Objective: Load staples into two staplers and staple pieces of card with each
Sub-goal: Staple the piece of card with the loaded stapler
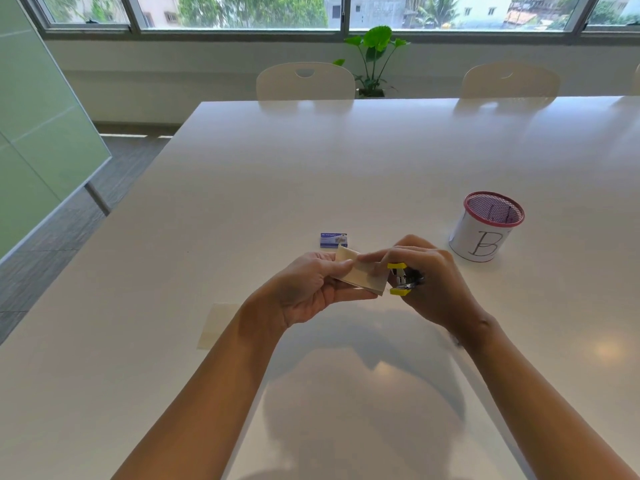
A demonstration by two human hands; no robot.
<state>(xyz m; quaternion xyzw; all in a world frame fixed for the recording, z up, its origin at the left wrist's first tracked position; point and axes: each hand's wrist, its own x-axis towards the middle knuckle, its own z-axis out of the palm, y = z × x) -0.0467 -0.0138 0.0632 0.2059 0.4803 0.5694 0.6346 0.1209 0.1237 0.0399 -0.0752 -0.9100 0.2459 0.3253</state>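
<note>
My left hand (308, 289) holds a small cream piece of card (363, 273) above the table, thumb on top. My right hand (433, 282) grips a small yellow stapler (401, 278), its jaws apart and facing the card's right edge; my right forefinger reaches over onto the card. A blue staple box (333, 239) lies flat on the table just behind the card. Another pale piece of card (216, 325) lies flat on the table under my left forearm.
A mesh pen holder (485, 230) with a pink rim and a paper label marked "B" stands to the right of my hands. The white table (311, 168) stretches far back to two white chairs (304, 81) and a potted plant (374, 57).
</note>
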